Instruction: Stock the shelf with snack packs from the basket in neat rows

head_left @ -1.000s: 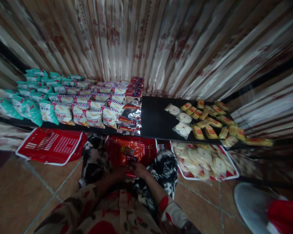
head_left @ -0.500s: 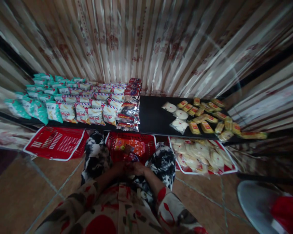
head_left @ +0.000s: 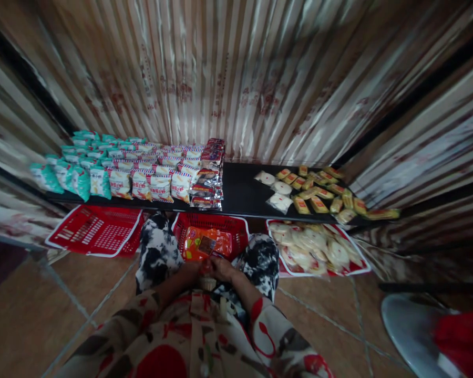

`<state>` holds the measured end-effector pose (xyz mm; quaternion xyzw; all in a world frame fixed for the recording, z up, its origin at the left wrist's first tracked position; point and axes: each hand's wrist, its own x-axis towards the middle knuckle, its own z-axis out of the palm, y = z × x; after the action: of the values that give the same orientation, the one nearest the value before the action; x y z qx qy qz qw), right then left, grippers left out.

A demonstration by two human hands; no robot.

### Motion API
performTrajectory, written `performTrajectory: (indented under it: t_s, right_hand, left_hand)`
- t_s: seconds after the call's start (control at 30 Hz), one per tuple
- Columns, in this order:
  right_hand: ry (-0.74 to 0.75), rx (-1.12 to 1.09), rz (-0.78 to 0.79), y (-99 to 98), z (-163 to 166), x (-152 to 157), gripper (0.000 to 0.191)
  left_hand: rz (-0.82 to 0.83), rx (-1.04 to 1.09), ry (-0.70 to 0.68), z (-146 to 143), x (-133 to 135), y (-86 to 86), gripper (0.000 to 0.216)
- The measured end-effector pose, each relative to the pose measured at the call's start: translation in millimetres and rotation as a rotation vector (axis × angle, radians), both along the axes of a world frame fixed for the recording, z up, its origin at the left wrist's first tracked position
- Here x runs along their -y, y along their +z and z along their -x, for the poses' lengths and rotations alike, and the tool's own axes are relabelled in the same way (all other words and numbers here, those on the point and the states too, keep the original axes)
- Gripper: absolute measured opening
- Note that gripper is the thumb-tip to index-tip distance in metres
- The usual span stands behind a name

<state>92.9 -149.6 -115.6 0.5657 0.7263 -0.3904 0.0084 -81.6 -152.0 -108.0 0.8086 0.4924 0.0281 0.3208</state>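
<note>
Close together, the left hand (head_left: 192, 269) and right hand (head_left: 222, 269) meet by a red basket (head_left: 239, 227)

A person in a patterned top (head_left: 165, 362) sits with black-and-white trousered knees (head_left: 157, 247) either side of that basket. Orange packets (head_left: 217, 240) lie inside it, just beyond the hands. The fingers are bunched near one another; dimness hides whether they hold anything. Farther off, a long black surface (head_left: 238, 189) carries teal bags (head_left: 80, 182) at left, then white bags (head_left: 160, 185) and dark red-and-silver packets (head_left: 212, 155); at right, round white packages (head_left: 280, 201) and scattered yellow packets (head_left: 319, 203). Lower down are a left basket (head_left: 98, 228) and a right basket (head_left: 355, 266) heaped with pale, wrapped rounds (head_left: 315, 241). A striped curtain (head_left: 197, 68) hangs behind.
</note>
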Motion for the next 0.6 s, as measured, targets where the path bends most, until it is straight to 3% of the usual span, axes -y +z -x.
performTrajectory:
  t_s: [0.13, 0.27, 0.43, 0.6]
  right_hand:
    - [0.070, -0.031, -0.012, 2.8, 3.8, 4.6, 0.024]
    - [0.039, -0.003, -0.035, 7.2, 8.5, 6.7, 0.020]
    - [-0.051, 0.009, -0.079, 16.4, 9.7, 1.3, 0.021]
    - [-0.296, -0.104, -0.243, 30.1, 2.6, -5.3, 0.032]
  left_hand:
    - [0.035, -0.121, -0.101, -1.8, -0.3, 1.2, 0.025]
    - [0.060, -0.201, -0.129, -3.0, -5.5, -2.0, 0.017]
    - [0.002, -0.166, -0.052, -6.3, -8.8, 3.4, 0.026]
    - [-0.121, 0.008, 0.100, -8.7, -27.4, 31.1, 0.030]
